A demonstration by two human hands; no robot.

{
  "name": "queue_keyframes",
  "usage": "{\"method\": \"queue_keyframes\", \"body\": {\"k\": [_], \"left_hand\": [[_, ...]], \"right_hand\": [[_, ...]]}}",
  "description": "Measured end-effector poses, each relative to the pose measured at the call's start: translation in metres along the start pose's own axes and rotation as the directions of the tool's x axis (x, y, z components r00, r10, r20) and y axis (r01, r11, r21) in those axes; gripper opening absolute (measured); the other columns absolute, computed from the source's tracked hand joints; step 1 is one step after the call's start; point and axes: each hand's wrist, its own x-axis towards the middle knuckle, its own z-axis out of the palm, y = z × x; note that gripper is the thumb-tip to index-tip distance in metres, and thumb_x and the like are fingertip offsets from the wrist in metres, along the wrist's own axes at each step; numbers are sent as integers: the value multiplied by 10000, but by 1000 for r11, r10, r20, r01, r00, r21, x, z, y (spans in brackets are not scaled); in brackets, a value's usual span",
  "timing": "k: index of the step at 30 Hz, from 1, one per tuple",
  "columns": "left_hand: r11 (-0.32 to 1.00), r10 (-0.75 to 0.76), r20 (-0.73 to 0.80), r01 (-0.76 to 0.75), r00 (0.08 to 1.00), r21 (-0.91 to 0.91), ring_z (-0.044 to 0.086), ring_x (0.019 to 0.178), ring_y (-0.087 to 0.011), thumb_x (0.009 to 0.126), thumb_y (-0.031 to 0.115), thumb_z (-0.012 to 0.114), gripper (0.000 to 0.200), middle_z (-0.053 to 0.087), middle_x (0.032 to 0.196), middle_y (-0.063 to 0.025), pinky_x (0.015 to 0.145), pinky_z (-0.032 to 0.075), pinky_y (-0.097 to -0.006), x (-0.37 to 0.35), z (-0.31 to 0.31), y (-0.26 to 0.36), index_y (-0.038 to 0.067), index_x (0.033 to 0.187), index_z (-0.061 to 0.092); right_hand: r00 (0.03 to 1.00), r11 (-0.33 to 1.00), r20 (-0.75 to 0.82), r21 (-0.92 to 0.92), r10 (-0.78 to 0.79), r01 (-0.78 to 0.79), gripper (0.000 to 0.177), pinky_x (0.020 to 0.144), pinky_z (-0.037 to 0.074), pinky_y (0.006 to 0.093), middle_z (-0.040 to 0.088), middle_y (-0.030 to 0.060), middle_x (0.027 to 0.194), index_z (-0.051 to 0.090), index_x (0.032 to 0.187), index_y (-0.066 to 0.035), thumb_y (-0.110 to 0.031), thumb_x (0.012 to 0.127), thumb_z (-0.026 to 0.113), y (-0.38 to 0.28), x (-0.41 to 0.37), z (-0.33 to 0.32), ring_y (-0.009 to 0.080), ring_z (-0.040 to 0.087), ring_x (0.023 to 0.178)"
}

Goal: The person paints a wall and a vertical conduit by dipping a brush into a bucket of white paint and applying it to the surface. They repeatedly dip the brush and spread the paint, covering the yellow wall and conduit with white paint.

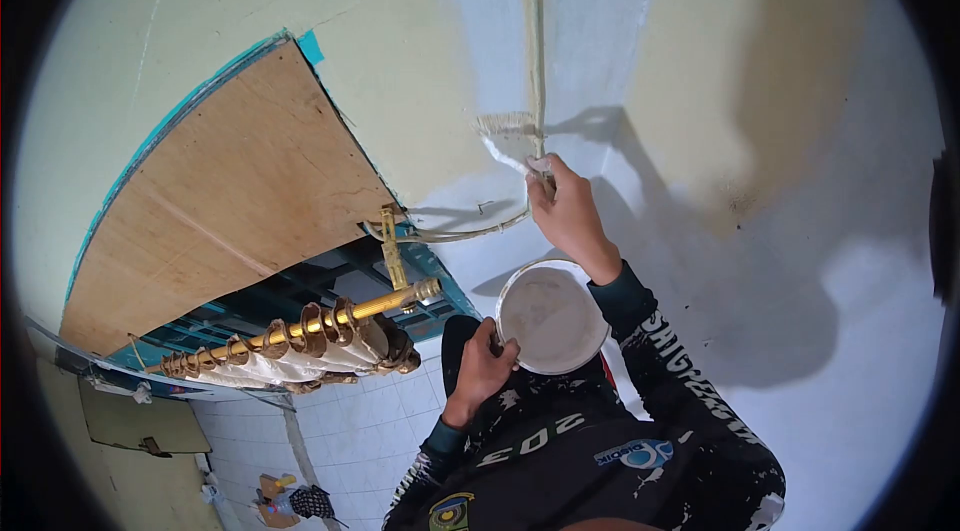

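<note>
My right hand (570,209) is closed round the end of a white-handled paintbrush (507,157). Its wide bristles lie against the wall beside the vertical cables (536,41). My left hand (486,367) grips the rim of a round white bucket (503,293), which I hold in front of my body. Greyish-white paint (548,319) shows inside it. Around the cables the wall (485,21) has a pale bluish-white strip, with cream-yellow areas on both sides.
A gold curtain rod (390,301) with rings and a gathered curtain (290,363) juts out on the left, held by a bracket (393,256). Behind it are a plywood panel (240,171) and a teal frame. Far below, several objects lie on the tiled floor (355,436).
</note>
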Motion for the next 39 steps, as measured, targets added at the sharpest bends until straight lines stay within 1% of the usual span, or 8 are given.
{"method": "queue_keyframes", "body": {"k": [10, 16, 19, 21, 25, 27, 34, 39], "left_hand": [[999, 39, -14, -39, 999, 34, 695, 591, -174, 923, 117, 653, 189, 635, 678, -108, 558, 533, -318, -10, 1, 15, -40, 948, 550], [998, 48, -4, -48, 999, 36, 705, 602, -176, 922, 111, 651, 187, 634, 672, -106, 553, 533, -317, -13, 0, 8, -41, 940, 545], [998, 61, -2, -61, 998, 17, 708, 604, -180, 920, 110, 650, 190, 630, 667, -108, 550, 534, -318, -12, 2, 8, -43, 943, 540], [999, 47, 1, -47, 999, -13, 709, 603, -183, 919, 112, 649, 193, 628, 664, -111, 550, 534, -321, -12, 5, 8, -44, 945, 538], [999, 46, 1, -46, 999, 13, 707, 600, -188, 915, 114, 648, 195, 625, 663, -112, 553, 534, -321, -10, 5, 7, -44, 946, 536], [998, 52, 2, -52, 999, 30, 705, 602, -187, 915, 113, 647, 193, 631, 666, -112, 558, 533, -320, -9, 4, 6, -42, 944, 537], [999, 39, -11, -39, 999, 27, 704, 603, -187, 924, 114, 643, 191, 641, 677, -116, 561, 532, -321, -6, -1, 10, -43, 961, 542], [999, 36, 4, -36, 999, -14, 706, 605, -184, 927, 111, 637, 183, 655, 685, -124, 558, 534, -320, -5, 1, 9, -44, 961, 546]], "right_hand": [[951, 952, 241, -280, 195, -125, 316, 863, 524, 538, 682, 335, 942, 635, 1087, 82, -168, 894, 632, 43, -4, 5, 503, 658, 941], [993, 963, 115, -270, 16, 16, 295, 867, 540, 513, 690, 320, 966, 656, 1056, 80, -149, 870, 656, 1, 40, -10, 488, 666, 958], [997, 969, 78, -243, -15, 34, 298, 750, 539, 449, 693, 291, 897, 682, 1143, 23, -148, 899, 672, -34, 47, -34, 425, 682, 806], [976, 960, -44, -192, -215, 203, 263, 644, 516, 406, 670, 257, 783, 683, 1123, 8, -133, 902, 675, -63, 47, -46, 365, 652, 657], [973, 964, -94, -186, -210, 190, 202, 683, 518, 490, 681, 262, 840, 661, 1055, 16, -96, 888, 647, -113, 43, -62, 450, 662, 768], [878, 917, -267, -127, -398, 377, 205, 635, 506, 477, 667, 252, 789, 639, 1086, 14, -73, 901, 634, -108, 46, -55, 446, 656, 723], [902, 919, -182, -127, -392, 373, 238, 619, 504, 487, 641, 248, 723, 604, 1136, 26, -57, 914, 624, -6, 24, 2, 454, 653, 716], [990, 985, -54, -116, -131, 124, 202, 587, 499, 468, 654, 277, 761, 579, 1090, 25, -100, 936, 621, 36, -7, 17, 489, 655, 732]]}}
